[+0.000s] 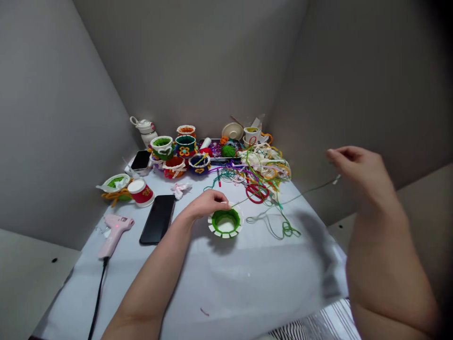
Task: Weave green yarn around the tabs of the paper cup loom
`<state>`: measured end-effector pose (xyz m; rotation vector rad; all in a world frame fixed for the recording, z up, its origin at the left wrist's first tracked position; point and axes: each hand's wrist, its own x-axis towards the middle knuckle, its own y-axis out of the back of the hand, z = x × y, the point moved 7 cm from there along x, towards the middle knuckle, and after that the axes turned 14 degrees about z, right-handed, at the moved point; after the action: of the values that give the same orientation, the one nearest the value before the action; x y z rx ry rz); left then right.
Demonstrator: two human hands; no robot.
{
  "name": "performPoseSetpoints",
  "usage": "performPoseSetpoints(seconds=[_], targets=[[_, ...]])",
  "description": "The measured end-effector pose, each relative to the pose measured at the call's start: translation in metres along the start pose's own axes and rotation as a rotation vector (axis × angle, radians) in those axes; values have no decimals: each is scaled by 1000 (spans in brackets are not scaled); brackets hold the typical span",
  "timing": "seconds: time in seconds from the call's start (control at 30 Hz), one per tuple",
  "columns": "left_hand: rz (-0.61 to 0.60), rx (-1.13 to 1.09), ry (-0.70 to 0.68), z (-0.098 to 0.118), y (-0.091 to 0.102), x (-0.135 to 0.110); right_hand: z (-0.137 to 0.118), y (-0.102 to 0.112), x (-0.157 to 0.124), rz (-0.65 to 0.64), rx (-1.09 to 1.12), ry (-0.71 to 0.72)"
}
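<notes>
One green cord (283, 202) taut, rising rightward, left hand (207, 204) to right hand (357, 172)

Counter (219, 283) w/ pale cover. On it: pink glue gun (115, 232) at left edge, black phone (158, 218) beside it, red-white cup (141, 192) on its side, green-wrapped cup (225, 222) mid-counter, red scissors (256, 192), tangle of cords (264, 165), decorated cups (179, 152) at back, prob. a 2nd phone (140, 160).
</notes>
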<state>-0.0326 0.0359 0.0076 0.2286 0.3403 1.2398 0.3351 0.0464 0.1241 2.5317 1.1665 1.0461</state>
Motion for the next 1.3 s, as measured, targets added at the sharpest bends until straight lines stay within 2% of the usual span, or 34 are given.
performPoseSetpoints(seconds=[0.03, 0.1, 0.17, 0.27, 0.33, 0.4, 0.53, 0.67, 0.97, 1.07, 1.2, 1.3], targets=[[14, 4, 17, -3, -4, 1, -4, -3, -6, 61, -102, 92], [31, 16, 44, -7, -10, 2, -17, -30, -36, 38, -191, 239], [37, 27, 54, -10, -14, 1, -32, -74, -80, -195, 36, 291], [64, 36, 66, -13, -16, 1, -45, -134, -144, -577, 364, 130], [94, 29, 78, -14, -15, 2, -48, -158, -171, -710, 472, 51], [102, 4, 90, -15, -15, 2, -43, -169, -184, -765, 478, 11], [62, -45, 106, -17, -19, 2, -23, -174, -190, -833, 414, -97], [34, -33, 107, -17, -21, 2, -12, -169, -183, -768, 449, -155], [116, -6, 121, -23, -20, 0, -27, -161, -188, -773, 467, -157], [154, -33, 165, -32, -22, -1, -28, -162, -191, -777, 450, -179], [155, -75, 315, -49, -28, -8, -23, -165, -193, -781, 448, -209], [116, -106, 276, -41, -27, -11, -22, -166, -195, -792, 446, -210]])
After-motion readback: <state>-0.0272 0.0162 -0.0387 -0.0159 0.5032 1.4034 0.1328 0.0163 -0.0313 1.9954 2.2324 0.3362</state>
